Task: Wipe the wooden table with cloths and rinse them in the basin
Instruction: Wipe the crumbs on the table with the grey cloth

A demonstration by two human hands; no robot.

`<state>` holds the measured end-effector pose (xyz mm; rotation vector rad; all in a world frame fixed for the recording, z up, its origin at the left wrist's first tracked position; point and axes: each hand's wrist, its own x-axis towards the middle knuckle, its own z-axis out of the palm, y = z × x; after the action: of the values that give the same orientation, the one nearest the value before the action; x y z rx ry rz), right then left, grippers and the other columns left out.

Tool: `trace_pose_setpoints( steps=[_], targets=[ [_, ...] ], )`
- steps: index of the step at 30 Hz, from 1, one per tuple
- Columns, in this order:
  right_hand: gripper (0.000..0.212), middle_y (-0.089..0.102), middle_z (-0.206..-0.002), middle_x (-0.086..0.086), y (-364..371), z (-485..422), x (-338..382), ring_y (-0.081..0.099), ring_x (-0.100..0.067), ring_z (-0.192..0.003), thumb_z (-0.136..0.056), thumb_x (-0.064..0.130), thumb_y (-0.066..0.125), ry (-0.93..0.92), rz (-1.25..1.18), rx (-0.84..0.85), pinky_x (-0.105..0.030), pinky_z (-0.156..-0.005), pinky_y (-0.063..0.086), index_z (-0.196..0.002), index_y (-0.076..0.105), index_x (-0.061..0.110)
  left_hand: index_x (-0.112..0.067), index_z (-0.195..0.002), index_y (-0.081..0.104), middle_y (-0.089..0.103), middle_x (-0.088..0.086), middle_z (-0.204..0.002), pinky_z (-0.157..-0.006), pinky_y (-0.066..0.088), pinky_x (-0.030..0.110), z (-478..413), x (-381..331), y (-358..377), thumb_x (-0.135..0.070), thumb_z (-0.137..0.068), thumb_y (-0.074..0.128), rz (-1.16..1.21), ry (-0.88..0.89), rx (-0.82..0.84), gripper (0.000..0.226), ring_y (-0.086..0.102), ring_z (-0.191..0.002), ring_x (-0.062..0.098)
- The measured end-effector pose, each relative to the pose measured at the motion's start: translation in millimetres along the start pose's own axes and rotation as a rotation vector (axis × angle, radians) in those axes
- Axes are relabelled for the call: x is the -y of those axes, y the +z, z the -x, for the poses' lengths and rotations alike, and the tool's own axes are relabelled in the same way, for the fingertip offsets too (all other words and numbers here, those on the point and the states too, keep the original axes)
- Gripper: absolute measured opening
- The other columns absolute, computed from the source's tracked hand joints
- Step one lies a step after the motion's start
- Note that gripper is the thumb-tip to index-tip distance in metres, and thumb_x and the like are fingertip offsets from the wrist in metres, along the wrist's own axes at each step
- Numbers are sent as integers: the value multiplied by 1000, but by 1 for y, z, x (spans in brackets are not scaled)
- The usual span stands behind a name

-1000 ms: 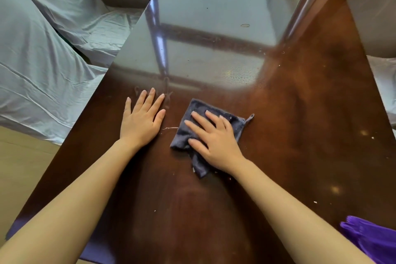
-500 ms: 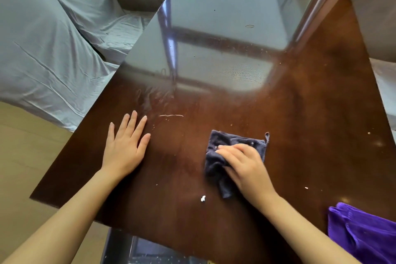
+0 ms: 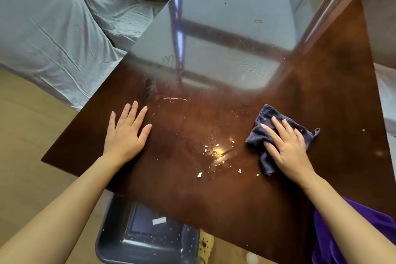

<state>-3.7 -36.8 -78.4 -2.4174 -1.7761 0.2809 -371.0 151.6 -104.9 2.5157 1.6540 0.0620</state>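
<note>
The right hand [image 3: 288, 148] lies flat on the cloth [image 3: 264, 135], pressing it to the table [image 3: 321, 83]. Left of this grip lie scattered crumbs [image 3: 214, 156]; further left the left hand [image 3: 125, 133] rests flat on the tabletop. Nearer than the grip, under the table's edge, sits what seems to be the basin [image 3: 147, 240]. A second cloth [image 3: 347, 236] lies right of the basin.

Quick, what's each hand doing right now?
Left hand: open, flat on the wooden table, holding nothing.
Right hand: open, fingers spread, pressing the dark cloth onto the table.
</note>
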Motion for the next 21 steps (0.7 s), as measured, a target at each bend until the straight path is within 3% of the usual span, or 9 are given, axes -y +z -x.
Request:
trace_pose_setpoints(
  steps=[7, 11, 14, 17, 21],
  targets=[
    [65, 22, -157, -6, 26, 19, 73, 13, -33, -145, -86, 56, 19, 169, -12, -72, -54, -114, 12, -144, 32, 28, -26, -147, 13, 9, 3, -159, -117, -1, 47, 3, 5, 0, -51, -92, 21, 4, 42, 4, 61, 2, -147, 18],
    [59, 15, -159, -2, 47, 21, 134, 6, -31, -146, -93, 54, 37, 158, -47, -73, -53, -115, 6, -146, 24, 33, -28, -147, 12, 6, 1, -159, -118, -2, 45, 12, 14, 1, -51, -93, 23, -10, 61, 12, 60, 1, -147, 17],
    [59, 14, -159, 0, 57, 26, 178, 4, -30, -146, -93, 53, 37, 121, -56, -62, -52, -116, 4, -146, 23, 33, -28, -147, 13, 8, 2, -159, -118, -3, 45, 22, 19, 1, -51, -93, 24, 13, 81, 4, 60, 2, -147, 18],
    [52, 28, -155, 2, 61, 41, 212, 16, -30, -144, -93, 45, 45, 98, -126, -100, -51, -116, 11, -142, 36, 29, -27, -147, 13, 8, 3, -159, -118, -3, 44, 26, 20, 2, -51, -92, 22, 13, 100, 7, 60, 2, -147, 19],
    [38, 55, -136, 3, 64, 67, 243, 44, -29, -127, -89, 25, 60, 69, -255, -201, -49, -105, 34, -126, 56, 22, -26, -147, 12, 7, 3, -159, -118, -2, 44, 33, 23, 3, -53, -92, 20, 2, 140, 9, 62, 1, -147, 21]
  ],
)
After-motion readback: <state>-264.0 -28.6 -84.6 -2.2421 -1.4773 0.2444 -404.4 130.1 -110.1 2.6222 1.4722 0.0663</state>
